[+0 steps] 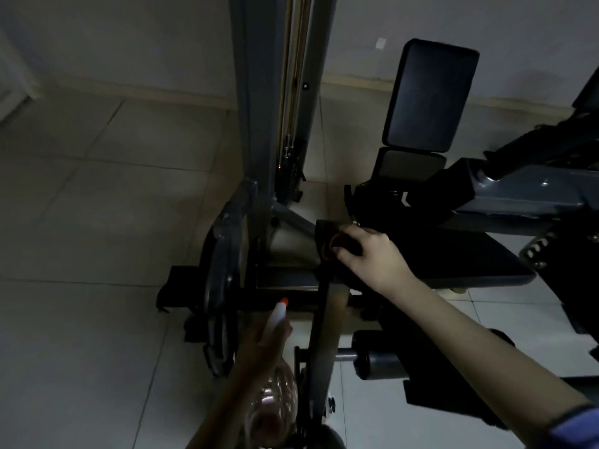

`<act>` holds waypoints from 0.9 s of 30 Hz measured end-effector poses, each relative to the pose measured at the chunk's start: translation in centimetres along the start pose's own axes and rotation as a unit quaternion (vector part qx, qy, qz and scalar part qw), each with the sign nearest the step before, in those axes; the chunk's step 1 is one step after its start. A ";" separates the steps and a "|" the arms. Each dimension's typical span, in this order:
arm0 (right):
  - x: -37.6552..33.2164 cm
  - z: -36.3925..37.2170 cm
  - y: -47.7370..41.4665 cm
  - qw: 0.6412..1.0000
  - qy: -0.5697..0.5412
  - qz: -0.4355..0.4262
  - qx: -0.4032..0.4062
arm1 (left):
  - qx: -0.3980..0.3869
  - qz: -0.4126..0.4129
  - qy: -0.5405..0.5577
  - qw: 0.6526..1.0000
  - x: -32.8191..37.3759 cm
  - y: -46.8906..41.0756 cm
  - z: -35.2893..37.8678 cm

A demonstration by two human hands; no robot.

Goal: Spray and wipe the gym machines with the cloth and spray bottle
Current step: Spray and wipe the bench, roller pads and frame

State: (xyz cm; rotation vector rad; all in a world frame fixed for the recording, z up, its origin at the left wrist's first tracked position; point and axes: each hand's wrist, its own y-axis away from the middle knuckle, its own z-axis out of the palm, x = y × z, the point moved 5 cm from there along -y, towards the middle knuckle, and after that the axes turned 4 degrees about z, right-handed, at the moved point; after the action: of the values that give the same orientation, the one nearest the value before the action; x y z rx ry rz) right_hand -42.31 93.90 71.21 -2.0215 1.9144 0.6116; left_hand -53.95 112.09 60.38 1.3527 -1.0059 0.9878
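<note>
Left hand fingers clamp the neck of the spray bottle, likely light, slick plastic. Right hand fingers bunch what seems a soft dark cloth against the gym machine's seat pad.

A dim gym room: a weight machine with cables and a padded backrest stands on a tiled floor.

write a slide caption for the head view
Right hand grips a dark cloth against the gym machine; left hand holds the spray bottle.
</note>
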 end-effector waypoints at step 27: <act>-0.7 12.5 1.7 0.960 -0.142 0.238 -0.050 | -0.005 0.000 -0.088 0.996 -3.7 2.3 -2.5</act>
State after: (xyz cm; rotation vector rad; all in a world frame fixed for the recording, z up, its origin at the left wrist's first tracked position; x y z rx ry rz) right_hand -45.35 100.47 60.86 -1.4159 2.2243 1.0680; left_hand -57.26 114.64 57.51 1.4504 -1.1408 0.8728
